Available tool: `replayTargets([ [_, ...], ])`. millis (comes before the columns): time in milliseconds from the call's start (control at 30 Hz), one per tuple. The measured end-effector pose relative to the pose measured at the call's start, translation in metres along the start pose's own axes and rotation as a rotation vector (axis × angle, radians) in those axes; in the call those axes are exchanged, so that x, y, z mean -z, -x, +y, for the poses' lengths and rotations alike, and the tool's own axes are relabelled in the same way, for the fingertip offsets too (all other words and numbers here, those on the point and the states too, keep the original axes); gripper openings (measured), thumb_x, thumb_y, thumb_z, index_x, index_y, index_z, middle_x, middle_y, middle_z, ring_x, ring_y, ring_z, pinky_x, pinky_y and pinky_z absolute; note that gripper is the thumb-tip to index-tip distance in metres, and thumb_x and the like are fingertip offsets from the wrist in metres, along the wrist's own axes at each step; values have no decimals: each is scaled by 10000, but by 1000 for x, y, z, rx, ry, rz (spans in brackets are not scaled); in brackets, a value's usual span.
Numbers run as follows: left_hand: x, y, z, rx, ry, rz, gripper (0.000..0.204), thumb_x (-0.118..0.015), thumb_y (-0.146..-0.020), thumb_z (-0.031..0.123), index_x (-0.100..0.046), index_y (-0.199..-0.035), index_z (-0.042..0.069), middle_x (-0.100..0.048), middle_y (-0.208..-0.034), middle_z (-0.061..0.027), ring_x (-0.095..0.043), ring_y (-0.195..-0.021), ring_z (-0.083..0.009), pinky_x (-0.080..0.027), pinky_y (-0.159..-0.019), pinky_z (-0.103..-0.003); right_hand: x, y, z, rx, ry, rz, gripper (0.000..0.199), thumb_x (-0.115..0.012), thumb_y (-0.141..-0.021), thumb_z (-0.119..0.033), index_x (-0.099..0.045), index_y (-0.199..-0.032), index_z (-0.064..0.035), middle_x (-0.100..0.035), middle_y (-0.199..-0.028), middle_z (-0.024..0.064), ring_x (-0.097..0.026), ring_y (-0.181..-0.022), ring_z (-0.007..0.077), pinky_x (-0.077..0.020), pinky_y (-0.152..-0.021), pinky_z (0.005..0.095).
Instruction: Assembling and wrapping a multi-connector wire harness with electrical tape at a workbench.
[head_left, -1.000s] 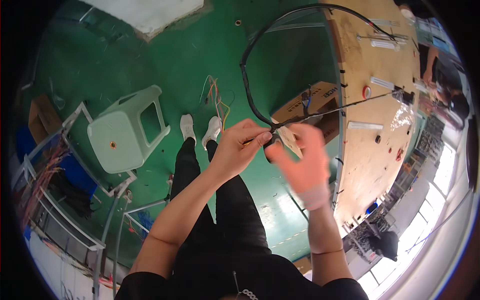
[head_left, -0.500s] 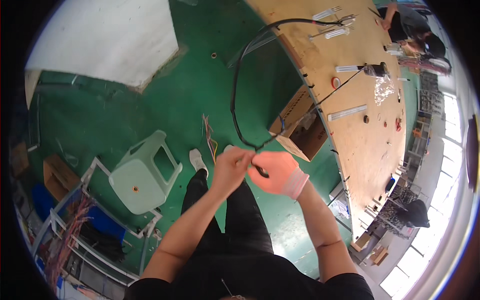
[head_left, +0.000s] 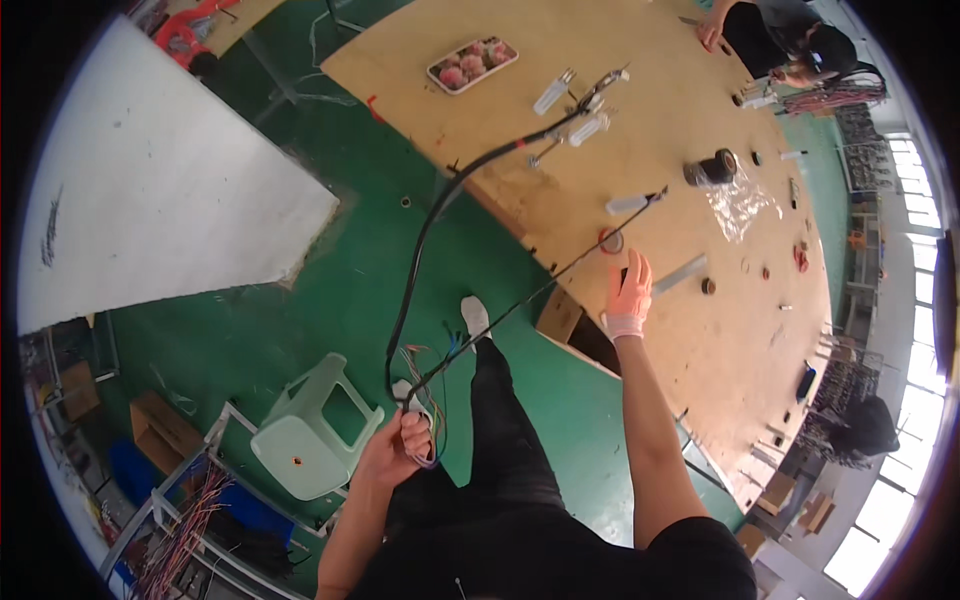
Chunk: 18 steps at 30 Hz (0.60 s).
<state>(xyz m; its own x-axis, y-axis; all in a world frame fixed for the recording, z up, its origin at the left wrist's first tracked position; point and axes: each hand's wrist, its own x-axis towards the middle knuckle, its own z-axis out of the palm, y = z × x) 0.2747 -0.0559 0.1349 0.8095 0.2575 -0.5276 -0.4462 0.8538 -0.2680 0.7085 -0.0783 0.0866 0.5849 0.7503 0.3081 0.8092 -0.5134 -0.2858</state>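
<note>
My bare left hand (head_left: pixel 398 448) is closed around a black-wrapped cable harness (head_left: pixel 412 290), just below where it forks. One thick branch curves up to holders on the table; a thinner branch (head_left: pixel 520 303) runs to another holder. Loose coloured wires (head_left: pixel 437 440) hang beside this hand. My right hand (head_left: pixel 630 295), in an orange glove with a pale cuff, is over the table edge, fingers mostly extended. A small dark piece, apparently a black tape roll (head_left: pixel 624 275), shows between its thumb and fingers, largely hidden. Just beyond lies a red tape roll (head_left: pixel 611 241).
The wooden table (head_left: pixel 740 350) carries white-handled holders (head_left: pixel 590 128), a black roll (head_left: pixel 716 168), clear film and a patterned tray (head_left: pixel 472 65). A pale green stool (head_left: pixel 310 440) stands at left, a carton (head_left: pixel 562 318) beneath the table. Another person works at the far right.
My hands have parted: the left moved down and left with the harness, the right up and right to the table. The view has shifted, showing more table and the thin branch stretched straight.
</note>
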Motion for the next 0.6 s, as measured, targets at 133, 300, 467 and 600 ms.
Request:
replayTargets([
  [133, -30, 11, -5, -20, -10, 265, 254, -396, -1022, 318, -549, -1055, 119, -379, -768, 3, -337, -580, -89, -314, -480, -213, -17, -38, 26, 169, 296, 179, 430, -536, -934, -283, -505, -1255, 1, -561, -1192, 180, -534, -1100, 299, -442, -913, 407],
  [300, -49, -8, -23, -206, 169, -190, 227, -417, -1014, 328, -583, -1094, 196, -527, -941, -34, -512, -752, -131, -443, -605, -238, 68, -128, -74, -1113, -1767, -95, 300, -464, -988, -361, -536, -926, -76, -443, -658, -24, -337, -524, 97, -273, -469, 234],
  [467, -129, -14, -15, -1082, -149, 262, 238, -407, -1020, 267, -573, -1040, 98, -610, -1129, -59, -571, -1075, -190, -340, -1088, -387, 150, -106, -61, -519, -1897, -823, 323, -494, -981, -373, -554, -967, -55, -463, -681, -14, -447, -545, 109, -373, -471, 243],
  [600, -115, 67, -22, -1172, 117, -166, 276, -412, -1021, 277, -498, -815, 114, -393, -641, 43, -436, -592, -77, -451, -866, -325, 11, -70, -59, -214, -765, -769, 354, -548, -945, -416, -573, -883, -68, -491, -670, 1, -494, -679, 93, -398, -622, 251],
])
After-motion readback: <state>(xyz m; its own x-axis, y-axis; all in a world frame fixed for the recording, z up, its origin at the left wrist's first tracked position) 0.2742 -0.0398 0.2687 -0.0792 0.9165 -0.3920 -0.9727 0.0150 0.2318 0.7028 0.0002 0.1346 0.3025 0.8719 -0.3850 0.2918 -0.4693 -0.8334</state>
